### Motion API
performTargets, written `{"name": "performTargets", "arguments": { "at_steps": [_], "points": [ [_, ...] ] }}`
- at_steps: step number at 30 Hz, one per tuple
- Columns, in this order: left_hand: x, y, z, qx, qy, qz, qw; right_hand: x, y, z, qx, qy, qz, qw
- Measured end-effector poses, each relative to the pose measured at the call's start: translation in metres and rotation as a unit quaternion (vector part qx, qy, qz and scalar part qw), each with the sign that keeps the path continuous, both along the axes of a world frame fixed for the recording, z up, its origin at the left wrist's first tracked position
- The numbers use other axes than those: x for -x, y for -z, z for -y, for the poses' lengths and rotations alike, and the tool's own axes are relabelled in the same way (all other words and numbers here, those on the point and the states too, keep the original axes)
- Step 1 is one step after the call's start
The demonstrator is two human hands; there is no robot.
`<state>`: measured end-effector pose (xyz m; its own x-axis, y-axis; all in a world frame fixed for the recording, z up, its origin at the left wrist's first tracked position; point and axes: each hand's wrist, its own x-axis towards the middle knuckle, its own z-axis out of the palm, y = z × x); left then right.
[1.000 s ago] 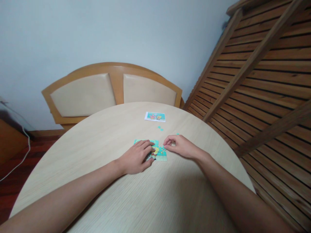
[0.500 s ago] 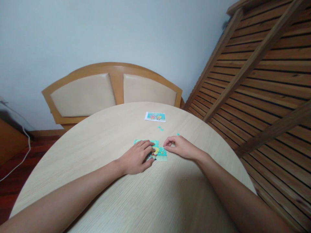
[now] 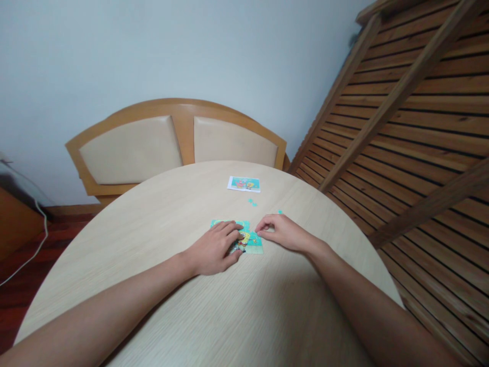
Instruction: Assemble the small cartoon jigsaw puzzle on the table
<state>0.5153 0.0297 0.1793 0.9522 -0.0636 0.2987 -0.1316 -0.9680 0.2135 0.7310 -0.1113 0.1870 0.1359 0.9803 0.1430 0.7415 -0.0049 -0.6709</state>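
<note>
A partly assembled jigsaw puzzle point(image 3: 252, 248) with a yellow cartoon figure on turquoise lies flat on the table. My left hand point(image 3: 218, 247) rests across its left part, fingers spread and pressing down, hiding much of the picture. At the puzzle's right edge my right hand point(image 3: 280, 231) has thumb and forefinger pinched together around a small puzzle piece, mostly hidden by the fingertips. Loose turquoise puzzle pieces point(image 3: 252, 202) lie beyond the puzzle. Another loose piece point(image 3: 280, 211) sits just behind my right hand.
A picture card point(image 3: 244, 184) with cartoon figures lies farther back on the round wooden table point(image 3: 153, 224). Behind the table stands a padded wooden backrest point(image 3: 183, 132) against the wall. A slatted wooden panel point(image 3: 401, 112) leans at the right.
My right hand has shifted very slightly left, its fingertips closer to the puzzle. My left hand has stayed in place on the puzzle.
</note>
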Motion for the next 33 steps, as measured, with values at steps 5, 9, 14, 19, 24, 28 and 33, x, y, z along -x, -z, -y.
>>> {"name": "performTargets", "arguments": {
  "at_steps": [5, 9, 14, 19, 24, 28, 33],
  "points": [
    [0.000, 0.000, 0.000, -0.007, -0.002, -0.002, 1.000, 0.000, 0.001, -0.001, -0.018, -0.015, 0.028, 0.999],
    [0.000, 0.000, 0.000, -0.003, -0.004, -0.002, 1.000, 0.001, 0.000, -0.001, -0.027, -0.021, 0.058, 0.998],
    [0.000, 0.000, 0.000, 0.007, -0.001, 0.004, 1.000, 0.003, 0.003, -0.005, -0.058, 0.010, 0.102, 0.993],
    [-0.001, 0.001, 0.000, 0.011, 0.002, 0.006, 1.000, -0.004, 0.018, -0.016, -0.088, 0.072, 0.170, 0.979],
    [0.000, 0.002, -0.001, 0.019, 0.000, 0.012, 1.000, -0.010, 0.025, -0.025, -0.049, 0.096, 0.219, 0.970],
    [0.000, 0.003, -0.001, 0.018, -0.005, 0.006, 1.000, -0.007, 0.018, -0.031, 0.018, 0.100, 0.244, 0.964],
    [0.000, 0.003, -0.002, 0.023, -0.003, 0.012, 1.000, -0.001, 0.013, -0.040, 0.057, 0.113, 0.263, 0.957]
  ]
}}
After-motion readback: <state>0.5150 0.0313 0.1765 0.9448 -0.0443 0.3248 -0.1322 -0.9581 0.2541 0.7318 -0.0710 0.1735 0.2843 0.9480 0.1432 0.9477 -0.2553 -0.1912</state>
